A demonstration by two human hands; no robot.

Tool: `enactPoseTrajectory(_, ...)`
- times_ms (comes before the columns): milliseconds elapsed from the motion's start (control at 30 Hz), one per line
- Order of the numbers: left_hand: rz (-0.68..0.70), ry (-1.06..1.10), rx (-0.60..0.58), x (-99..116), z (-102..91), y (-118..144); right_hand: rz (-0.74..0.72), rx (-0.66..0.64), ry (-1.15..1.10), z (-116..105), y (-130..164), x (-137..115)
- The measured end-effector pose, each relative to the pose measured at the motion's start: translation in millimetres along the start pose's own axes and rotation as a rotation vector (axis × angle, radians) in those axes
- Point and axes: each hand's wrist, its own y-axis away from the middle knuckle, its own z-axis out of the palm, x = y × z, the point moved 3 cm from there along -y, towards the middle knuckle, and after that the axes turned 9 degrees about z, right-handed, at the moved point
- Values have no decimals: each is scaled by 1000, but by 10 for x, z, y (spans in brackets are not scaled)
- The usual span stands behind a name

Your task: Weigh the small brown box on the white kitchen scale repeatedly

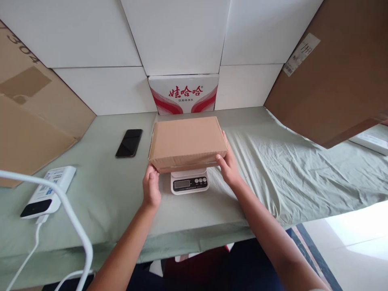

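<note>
Starting at the far left of the frame, we saw a large sheet of brown cardboard (27, 121) leaning along the edge of the table, and below it, at the lower left, a white power bank (48, 192) lying on the pale green cloth (287, 169), with a white cable (72, 226) arching in front of it. A little further right, in the left middle of the picture, a black phone (129, 143) lay flat and face up on the cloth, well apart from everything else.

At the centre we held a closed brown cardboard box (188, 142) over a small white kitchen scale (189, 182). Our left hand (151, 188) touched the box's lower left corner with the fingertips, the fingers curled under the edge, while our right hand (229, 165) gripped the lower right corner, thumb on the front face. Whether the box rested fully on the scale or hung just above it, we could not tell; the scale's display and buttons peeked out below the box's front edge. Behind the box, at the upper centre, stood a white carton with red printing (183, 93), set against white panels (176, 36).

To the right the cloth lay wrinkled, and a second big brown board (333, 76) leaned in from the upper right corner.
</note>
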Motion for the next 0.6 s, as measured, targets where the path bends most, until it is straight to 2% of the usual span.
enactPoseTrajectory(167,-5,-18,-21,55,-56,123,-5,6,-70,90,65,4)
enactPoseTrajectory(333,-3,-8,-28,79,-48,95,-23,73,-100,149,101,57)
enactPoseTrajectory(600,-6,-12,-55,94,-32,71,-26,107,-94,161,105,96)
